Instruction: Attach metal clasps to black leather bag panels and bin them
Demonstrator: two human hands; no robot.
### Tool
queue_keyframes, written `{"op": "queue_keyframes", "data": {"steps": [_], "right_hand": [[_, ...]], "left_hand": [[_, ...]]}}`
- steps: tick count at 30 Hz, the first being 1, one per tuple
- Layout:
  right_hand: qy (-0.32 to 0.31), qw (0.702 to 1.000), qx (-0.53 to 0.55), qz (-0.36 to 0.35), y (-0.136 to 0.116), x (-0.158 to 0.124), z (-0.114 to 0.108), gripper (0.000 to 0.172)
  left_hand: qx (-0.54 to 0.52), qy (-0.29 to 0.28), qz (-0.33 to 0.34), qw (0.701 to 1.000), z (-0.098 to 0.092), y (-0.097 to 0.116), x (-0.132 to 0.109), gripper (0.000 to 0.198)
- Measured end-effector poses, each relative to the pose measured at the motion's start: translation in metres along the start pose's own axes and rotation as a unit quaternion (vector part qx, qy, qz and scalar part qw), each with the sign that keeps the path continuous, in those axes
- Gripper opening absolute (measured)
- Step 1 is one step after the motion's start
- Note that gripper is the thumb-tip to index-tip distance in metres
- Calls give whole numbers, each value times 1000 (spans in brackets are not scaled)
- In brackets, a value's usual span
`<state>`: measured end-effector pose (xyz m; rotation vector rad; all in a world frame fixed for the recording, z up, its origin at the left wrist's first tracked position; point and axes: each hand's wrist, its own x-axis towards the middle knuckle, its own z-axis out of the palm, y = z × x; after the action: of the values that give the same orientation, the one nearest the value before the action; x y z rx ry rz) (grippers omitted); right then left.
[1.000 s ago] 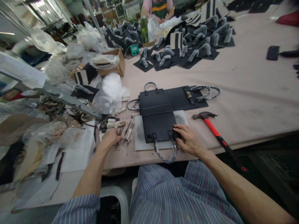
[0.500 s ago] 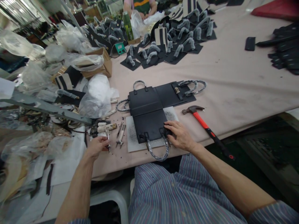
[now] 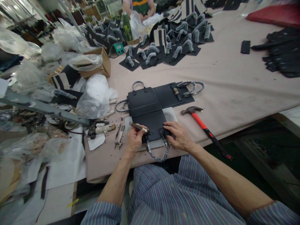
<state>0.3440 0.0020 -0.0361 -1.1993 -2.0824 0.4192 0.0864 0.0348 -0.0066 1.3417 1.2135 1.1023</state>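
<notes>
My left hand (image 3: 134,139) is closed on a metal punch-like rod (image 3: 138,126), held at a slant over the near left corner of a black bag panel (image 3: 151,123). The rod's lower end is close to the base of a plastic-wrapped handle (image 3: 157,156), which hangs toward me past the panel. My right hand (image 3: 177,134) grips the panel's near right edge beside the handle's other base, its thumb partly hidden. Under the panel lies a pale board (image 3: 170,114). More black panels with wrapped handles (image 3: 142,99) adjoin it on the far side.
A claw hammer (image 3: 199,120) with a red and black handle lies at right. Slim metal tools (image 3: 120,137) rest at left, near plastic bags (image 3: 93,97) and a metal bar (image 3: 47,107). Bag pieces (image 3: 161,53) are heaped at the back, where another person (image 3: 139,7) sits.
My left hand has moved right from the loose tools to the bag panel, bringing the metal rod with it. My right hand has stayed at the panel's edge.
</notes>
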Motion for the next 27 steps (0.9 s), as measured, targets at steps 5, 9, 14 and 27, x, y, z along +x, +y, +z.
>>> {"op": "queue_keyframes", "data": {"steps": [5,9,14,27], "right_hand": [[5,1000,7,2,1,0,0,44],[6,1000,13,9,1,0,0,45],[6,1000,10,8,1,1,-1,46],[5,1000,12,10,-1,1,-1,45]], "left_hand": [[3,10,26,1000,3,-6,-5,18],[12,7,37,999,3,-8,-7,16],[18,9,43,999,4,-10,-7,13],[178,6,145,973,9,-27,-14,15]]}}
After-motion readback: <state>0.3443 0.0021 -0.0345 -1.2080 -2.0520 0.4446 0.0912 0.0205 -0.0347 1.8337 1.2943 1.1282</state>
